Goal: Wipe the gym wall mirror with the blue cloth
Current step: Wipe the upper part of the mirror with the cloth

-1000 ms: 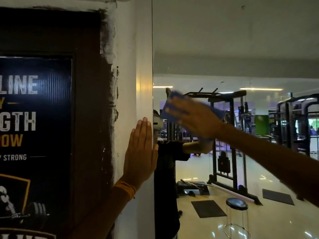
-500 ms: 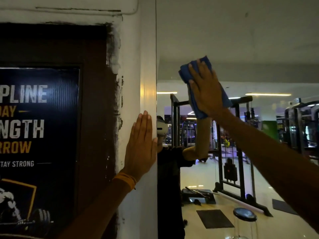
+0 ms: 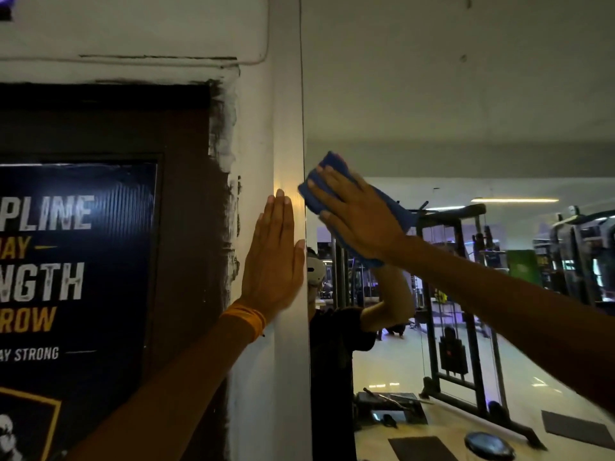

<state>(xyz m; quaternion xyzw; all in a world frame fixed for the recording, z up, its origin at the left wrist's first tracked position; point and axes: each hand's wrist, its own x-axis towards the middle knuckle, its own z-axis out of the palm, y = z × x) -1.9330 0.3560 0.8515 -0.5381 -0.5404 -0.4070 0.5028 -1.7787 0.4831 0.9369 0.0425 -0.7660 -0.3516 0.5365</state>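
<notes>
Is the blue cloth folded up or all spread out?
Folded. The blue cloth is a small thick pad under the flat right hand, pressed on the mirror.

Left hand (image 3: 274,261), right hand (image 3: 359,221) — two; cloth (image 3: 311,199), mirror (image 3: 466,94), poster (image 3: 83,261) — one each.

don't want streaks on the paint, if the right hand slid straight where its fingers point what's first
Probably the mirror's left edge, then the white wall corner, passing above the left hand.

Head view, close, facing mirror (image 3: 466,94) edge
</notes>
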